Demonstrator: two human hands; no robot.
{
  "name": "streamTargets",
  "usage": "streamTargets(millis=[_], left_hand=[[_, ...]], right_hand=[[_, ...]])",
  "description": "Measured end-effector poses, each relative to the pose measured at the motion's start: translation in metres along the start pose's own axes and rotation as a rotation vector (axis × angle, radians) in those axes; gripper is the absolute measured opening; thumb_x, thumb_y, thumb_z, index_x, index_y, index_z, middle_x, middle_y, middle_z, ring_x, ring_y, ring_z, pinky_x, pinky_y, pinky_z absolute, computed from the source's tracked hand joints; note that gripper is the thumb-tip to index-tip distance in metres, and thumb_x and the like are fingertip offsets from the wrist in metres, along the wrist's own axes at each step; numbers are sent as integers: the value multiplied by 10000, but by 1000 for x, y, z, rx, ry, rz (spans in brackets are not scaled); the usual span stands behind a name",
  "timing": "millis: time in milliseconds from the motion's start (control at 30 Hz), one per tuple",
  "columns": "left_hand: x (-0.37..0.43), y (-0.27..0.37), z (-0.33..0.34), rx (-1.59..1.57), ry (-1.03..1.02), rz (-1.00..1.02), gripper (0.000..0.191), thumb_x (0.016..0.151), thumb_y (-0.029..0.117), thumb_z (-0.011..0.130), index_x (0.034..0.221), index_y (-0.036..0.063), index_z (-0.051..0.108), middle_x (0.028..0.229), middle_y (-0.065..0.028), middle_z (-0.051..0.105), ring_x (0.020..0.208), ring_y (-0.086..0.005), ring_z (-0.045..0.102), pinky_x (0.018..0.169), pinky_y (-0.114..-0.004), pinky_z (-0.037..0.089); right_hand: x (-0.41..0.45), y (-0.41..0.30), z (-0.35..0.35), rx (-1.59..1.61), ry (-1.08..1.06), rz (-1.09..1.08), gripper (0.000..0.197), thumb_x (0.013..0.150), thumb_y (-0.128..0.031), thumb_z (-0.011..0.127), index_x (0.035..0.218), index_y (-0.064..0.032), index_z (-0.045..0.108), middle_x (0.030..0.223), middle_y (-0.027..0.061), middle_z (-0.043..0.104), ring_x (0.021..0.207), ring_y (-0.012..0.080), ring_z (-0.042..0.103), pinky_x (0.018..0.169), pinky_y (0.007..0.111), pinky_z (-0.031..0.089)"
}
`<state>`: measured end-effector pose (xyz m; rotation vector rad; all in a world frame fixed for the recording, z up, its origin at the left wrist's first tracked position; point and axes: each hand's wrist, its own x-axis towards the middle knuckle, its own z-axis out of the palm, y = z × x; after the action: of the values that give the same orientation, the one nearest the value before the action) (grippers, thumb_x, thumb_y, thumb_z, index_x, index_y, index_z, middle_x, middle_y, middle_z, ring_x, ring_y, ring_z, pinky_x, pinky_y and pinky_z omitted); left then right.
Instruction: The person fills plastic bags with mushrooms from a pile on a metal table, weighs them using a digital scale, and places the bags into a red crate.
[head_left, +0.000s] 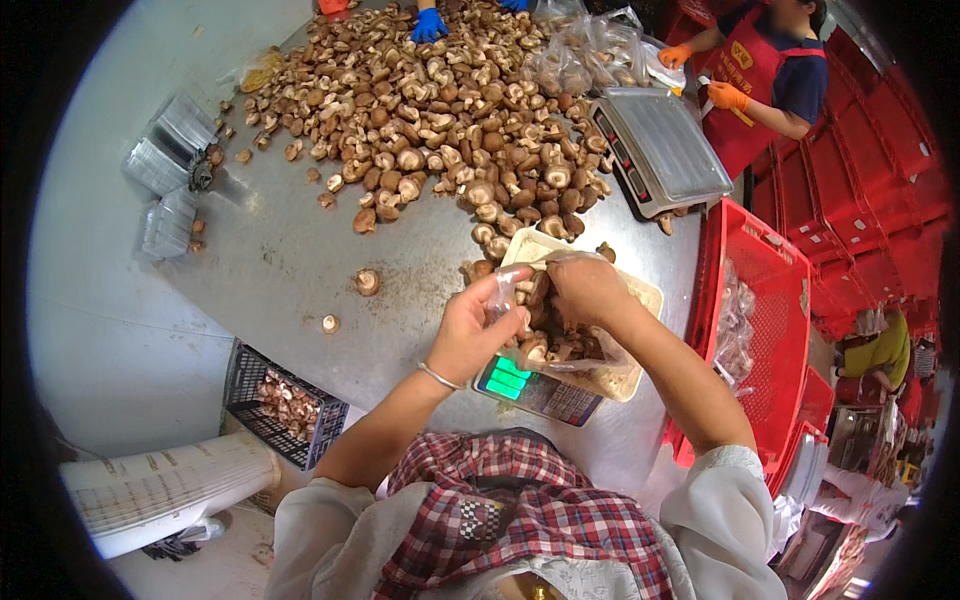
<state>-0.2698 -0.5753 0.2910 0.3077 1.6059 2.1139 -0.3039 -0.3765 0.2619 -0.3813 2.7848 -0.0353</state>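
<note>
My left hand (480, 322) pinches the left edge of a clear plastic bag (581, 365) between thumb and fingers. At the bag's mouth is my right hand (589, 289), its fingers bent and partly hidden; whether it grips the bag or a mushroom I cannot tell. Shiitake mushrooms (535, 347) lie inside the bag. Beneath it a cream plastic tray (651, 296) rests on a digital scale (551, 397) with a lit green display. A large heap of shiitake mushrooms (450, 112) spreads over the metal table beyond.
A second scale (667, 150) stands at the right, near a person in a red apron (742, 82). Red crates (791, 300) holding bagged mushrooms are on my right. A black crate (244, 382) sits lower left, clear plastic boxes (169, 225) at the left. Another person's blue glove (429, 26) touches the heap.
</note>
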Motion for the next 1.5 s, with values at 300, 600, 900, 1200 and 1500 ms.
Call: streamTargets(millis=[300,600,900,1200,1500], left_hand=[[-2,0,6,-6,-13,30,419,850,25,558,1261,24,477,860,21,558,680,-39,539,592,-184,445],[-1,-30,-5,118,41,61,330,821,51,607,1140,1,543,792,11,600,727,-54,557,676,-204,451],[-1,-42,-2,200,88,83,305,818,89,629,1102,2,561,838,6,621,753,-49,555,694,-201,447],[5,3,-5,69,-77,-69,249,848,132,587,1059,-2,587,807,-14,610,727,-66,551,660,-204,436],[8,44,8,82,-276,-96,397,834,138,584,1179,-37,494,930,-80,616,885,-154,579,833,-280,448]], right_hand=[[2,15,16,332,110,90,361,658,-178,651,1000,-67,612,965,153,637,914,306,608,757,399,492],[-17,-3,-91,943,625,-201,382,763,-106,645,1122,-25,544,1061,146,592,918,217,605,773,299,501],[-65,-9,-84,588,622,-324,369,764,-83,643,1118,-43,546,1142,152,557,1002,295,573,791,365,494],[-132,51,-48,-345,-100,-315,530,520,-356,794,963,-107,647,744,43,610,885,207,567,1049,515,265],[-135,21,-53,108,395,-506,488,698,-153,634,1173,-142,525,1167,28,558,1098,209,499,973,440,350]])
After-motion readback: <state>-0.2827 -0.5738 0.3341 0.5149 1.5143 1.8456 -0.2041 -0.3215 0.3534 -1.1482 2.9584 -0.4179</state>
